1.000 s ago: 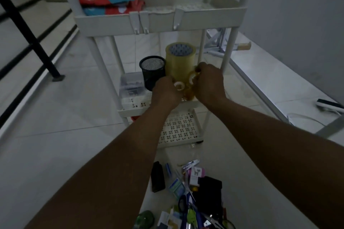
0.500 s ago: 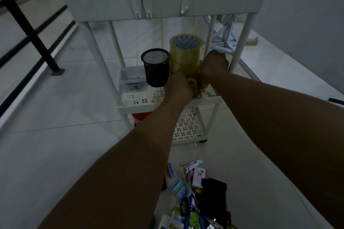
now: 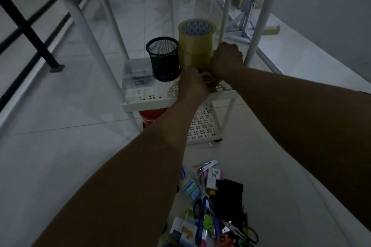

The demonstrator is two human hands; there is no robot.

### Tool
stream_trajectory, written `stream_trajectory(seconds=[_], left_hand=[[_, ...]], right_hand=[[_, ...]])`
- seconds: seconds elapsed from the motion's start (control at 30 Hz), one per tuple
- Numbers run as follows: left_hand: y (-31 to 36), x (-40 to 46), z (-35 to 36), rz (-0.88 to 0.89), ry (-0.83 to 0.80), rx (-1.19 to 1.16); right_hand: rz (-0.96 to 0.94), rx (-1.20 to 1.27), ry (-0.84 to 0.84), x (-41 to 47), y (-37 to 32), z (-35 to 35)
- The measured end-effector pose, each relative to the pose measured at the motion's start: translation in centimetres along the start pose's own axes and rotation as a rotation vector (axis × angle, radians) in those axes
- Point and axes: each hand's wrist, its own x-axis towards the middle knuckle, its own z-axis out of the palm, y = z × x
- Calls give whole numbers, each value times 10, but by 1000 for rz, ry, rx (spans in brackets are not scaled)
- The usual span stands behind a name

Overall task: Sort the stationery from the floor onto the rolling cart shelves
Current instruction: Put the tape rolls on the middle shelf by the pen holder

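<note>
Cart, white, carries a stack of wide tape rolls, a black mesh pen cup and a clear box on its middle shelf. Both hands reach there: the left hand and right hand curl around small tape rolls. Loose stationery lies on the floor.

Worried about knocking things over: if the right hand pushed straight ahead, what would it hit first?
Probably the tall stack of tape rolls: the right hand sits against its right side, though depth is unclear.
</note>
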Motion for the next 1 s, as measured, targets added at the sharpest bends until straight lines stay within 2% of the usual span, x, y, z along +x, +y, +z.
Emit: stream_trajectory(seconds=[0.1, 0.23, 0.4, 0.5, 0.73, 1.0], left_hand=[[-1, 2, 0, 6, -35, -26], [1, 7, -2, -80, -112, -103], [2, 11, 4, -134, -99, -180], [1, 9, 9, -83, -17, -65], [3, 2, 14, 11, 82, 9], [4, -2, 7, 77, 15, 35]], right_hand=[[-14, 10, 3, -3, -1, -1], [-38, 14, -14, -6, -5, -4], [-35, -19, -47, -5, -7, -7], [-8, -13, -78, -3, -4, -9], [9, 79, -101, -5, -2, -11], [91, 201, -79, -9, -5, -11]])
